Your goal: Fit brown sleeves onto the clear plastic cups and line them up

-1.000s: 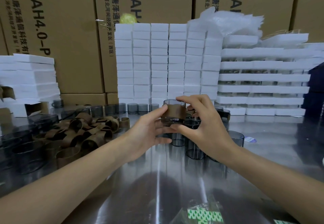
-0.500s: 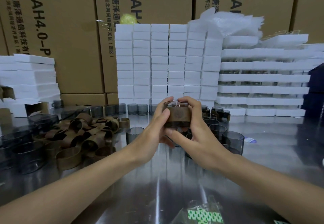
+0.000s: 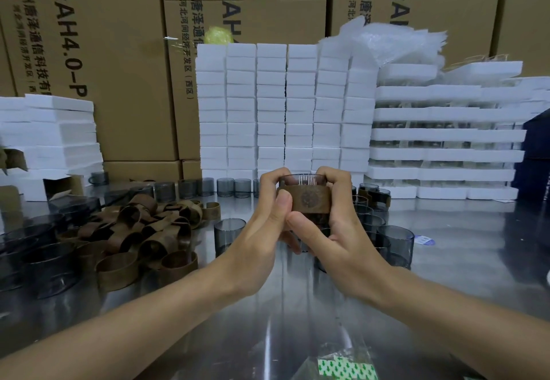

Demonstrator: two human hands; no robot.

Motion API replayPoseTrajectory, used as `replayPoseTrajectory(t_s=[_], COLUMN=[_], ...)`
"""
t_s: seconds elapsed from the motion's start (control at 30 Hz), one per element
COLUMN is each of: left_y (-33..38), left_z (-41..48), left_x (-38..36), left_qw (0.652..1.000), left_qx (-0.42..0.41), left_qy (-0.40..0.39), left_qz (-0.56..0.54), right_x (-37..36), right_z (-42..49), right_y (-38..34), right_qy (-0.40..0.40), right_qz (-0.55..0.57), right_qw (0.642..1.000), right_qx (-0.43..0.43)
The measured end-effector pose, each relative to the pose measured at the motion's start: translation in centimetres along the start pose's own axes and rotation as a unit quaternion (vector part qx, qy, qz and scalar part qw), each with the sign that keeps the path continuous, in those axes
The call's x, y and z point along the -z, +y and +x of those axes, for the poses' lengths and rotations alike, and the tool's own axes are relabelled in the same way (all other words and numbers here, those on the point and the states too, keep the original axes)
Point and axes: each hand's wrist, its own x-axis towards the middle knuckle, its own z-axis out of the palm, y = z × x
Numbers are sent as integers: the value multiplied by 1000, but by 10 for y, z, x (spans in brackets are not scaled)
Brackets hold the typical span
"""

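I hold one smoky clear plastic cup (image 3: 302, 179) above the table, with a brown sleeve (image 3: 311, 200) wrapped round its middle. My left hand (image 3: 262, 230) grips its left side, thumb against the sleeve. My right hand (image 3: 333, 230) grips the right side and bottom, fingers curled over the rim. A pile of loose brown sleeves (image 3: 143, 230) lies at the left. Bare cups (image 3: 394, 245) stand behind my right hand, and one bare cup (image 3: 229, 230) stands just left of my left hand. A row of cups (image 3: 205, 186) lines the back.
The shiny metal table (image 3: 268, 305) reflects my arms. White foam blocks (image 3: 285, 105) are stacked behind, with cardboard cartons (image 3: 119, 52) beyond. Foam trays (image 3: 443, 135) sit at the right, dark cups (image 3: 44, 254) at the far left, a green-printed bag (image 3: 345, 369) at the front edge.
Both hands have closed tighter round the sleeved cup and brought it closer together; the sleeve has turned so a round printed mark faces me.
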Motion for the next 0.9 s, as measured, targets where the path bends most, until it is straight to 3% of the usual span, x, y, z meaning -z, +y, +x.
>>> replayPoseTrajectory(t_s=[0.37,0.5,0.57,0.67,0.77,0.9], left_y=[-1,-12,-17,-23,-31,-42], left_z=[3,15,21,22,20,24], left_x=[3,16,28,45,56,64], left_qw=[1000,994,983,949,901,897], left_qx=[-13,10,19,16,0,5], left_qy=[-1,-41,-55,-57,-60,-54], left_qz=[9,96,177,309,429,438], right_x=[3,19,39,89,151,210], right_z=[8,19,30,45,46,18], right_y=[0,6,14,32,61,111], right_qy=[-10,-17,11,107,174,146], right_qz=[-41,-59,-147,-286,-426,-501], right_qw=[999,998,989,952,882,807], right_qx=[10,-8,4,-18,-105,-274])
